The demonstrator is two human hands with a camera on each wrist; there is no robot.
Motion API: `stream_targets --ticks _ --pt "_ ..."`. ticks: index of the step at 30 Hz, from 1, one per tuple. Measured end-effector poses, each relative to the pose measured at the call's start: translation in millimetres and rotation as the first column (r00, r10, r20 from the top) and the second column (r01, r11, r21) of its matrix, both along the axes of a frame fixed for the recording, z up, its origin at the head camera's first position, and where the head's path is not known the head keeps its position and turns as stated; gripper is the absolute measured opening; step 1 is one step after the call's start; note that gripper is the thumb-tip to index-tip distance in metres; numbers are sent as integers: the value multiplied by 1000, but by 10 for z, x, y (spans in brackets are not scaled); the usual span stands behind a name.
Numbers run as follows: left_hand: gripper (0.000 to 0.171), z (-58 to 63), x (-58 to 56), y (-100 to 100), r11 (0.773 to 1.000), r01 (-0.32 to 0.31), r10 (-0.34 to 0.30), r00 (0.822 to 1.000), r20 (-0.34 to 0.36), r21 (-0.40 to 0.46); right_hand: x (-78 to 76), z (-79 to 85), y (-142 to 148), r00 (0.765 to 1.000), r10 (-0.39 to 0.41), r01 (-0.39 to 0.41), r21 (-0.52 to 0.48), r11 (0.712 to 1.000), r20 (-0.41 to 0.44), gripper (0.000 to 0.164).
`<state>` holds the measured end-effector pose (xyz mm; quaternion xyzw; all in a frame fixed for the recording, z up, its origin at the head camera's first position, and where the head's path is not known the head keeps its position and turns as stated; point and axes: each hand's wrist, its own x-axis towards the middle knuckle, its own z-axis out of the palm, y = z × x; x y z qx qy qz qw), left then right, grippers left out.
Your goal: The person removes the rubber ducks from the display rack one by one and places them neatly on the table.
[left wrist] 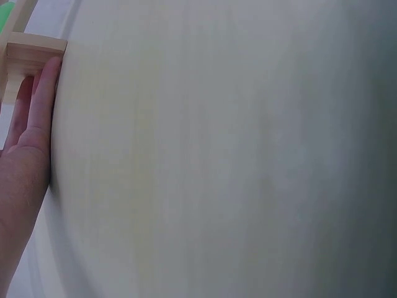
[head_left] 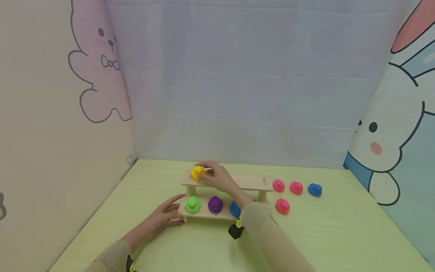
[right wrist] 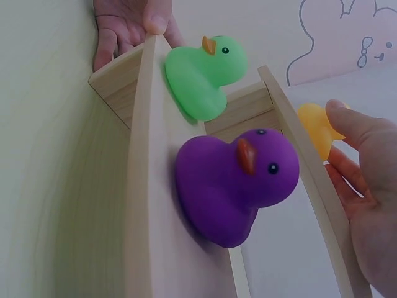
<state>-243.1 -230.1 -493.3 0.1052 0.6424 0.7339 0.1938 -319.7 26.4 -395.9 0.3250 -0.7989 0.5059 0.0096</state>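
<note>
A two-tier wooden shelf (head_left: 248, 181) stands on the light green table (head_left: 326, 234). My right hand (head_left: 205, 172) reaches over to the left end of the upper tier, where its fingers curl round a yellow duck (head_left: 196, 173). In the right wrist view, that hand (right wrist: 356, 155) touches the yellow duck (right wrist: 313, 127) behind the upper board. On the lower tier sit a green duck (head_left: 192, 204) (right wrist: 201, 77), a purple duck (head_left: 215, 204) (right wrist: 232, 180) and a blue duck (head_left: 234, 209), which my forearm half hides. My left hand (head_left: 169, 212) (left wrist: 28, 124) (right wrist: 124, 25) lies with straight fingers against the lower tier's left end.
Three pink ducks (head_left: 278, 185) (head_left: 296, 187) (head_left: 282, 206) and another blue duck (head_left: 315, 189) sit on the table to the right of the shelf. Cartoon-printed panels (head_left: 51, 124) wall in the left, right and back. A black wrist device (head_left: 235, 230) hangs under my right forearm.
</note>
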Motion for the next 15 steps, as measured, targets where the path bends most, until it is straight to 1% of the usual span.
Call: stream_targets --ticks 1,8,15 --pt "70 -1 -1 -1 1000 0 0 1000 -2 -1 8 8 0 1000 -3 3 -5 1000 -5 38" --pt "69 -10 -6 -6 1000 15 -15 1000 -15 4 272 293 28 1000 23 -21 -87 996 20 35" --pt "69 -5 -9 0 1000 8 -8 1000 -12 -1 291 322 51 1000 13 -11 -77 997 26 35"
